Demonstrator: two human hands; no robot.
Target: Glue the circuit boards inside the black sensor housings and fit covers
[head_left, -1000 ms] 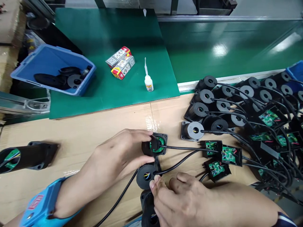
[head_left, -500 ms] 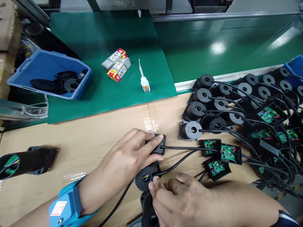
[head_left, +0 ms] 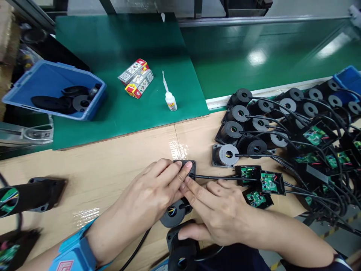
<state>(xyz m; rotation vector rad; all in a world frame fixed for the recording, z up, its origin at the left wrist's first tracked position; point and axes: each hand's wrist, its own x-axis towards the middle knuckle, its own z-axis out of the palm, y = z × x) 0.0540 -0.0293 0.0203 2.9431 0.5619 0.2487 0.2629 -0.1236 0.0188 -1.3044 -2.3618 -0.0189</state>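
My left hand (head_left: 149,192) lies flat over a small black square housing (head_left: 189,167) on the cardboard-covered bench, fingers pressing its top. My right hand (head_left: 218,212) reaches in from the right, index and middle fingertips touching the same housing where a black cable (head_left: 217,177) leaves it. That cable runs right to a small open box with a green circuit board (head_left: 249,173). A second round black housing (head_left: 173,212) with coloured wires in its hole sits just below my hands. A third black housing (head_left: 182,252) stands at the bottom edge under my right thumb.
Several black round housings with cables and green boards (head_left: 282,128) crowd the right side. A glue bottle (head_left: 170,99) and small boxes (head_left: 135,77) sit on the green mat. A blue bin (head_left: 34,81) with black parts is at left. A black tube part (head_left: 31,195) lies at the left edge.
My left hand has covered the square housing, hiding its green inside. My right hand left the round housing below and moved up to press the square one.
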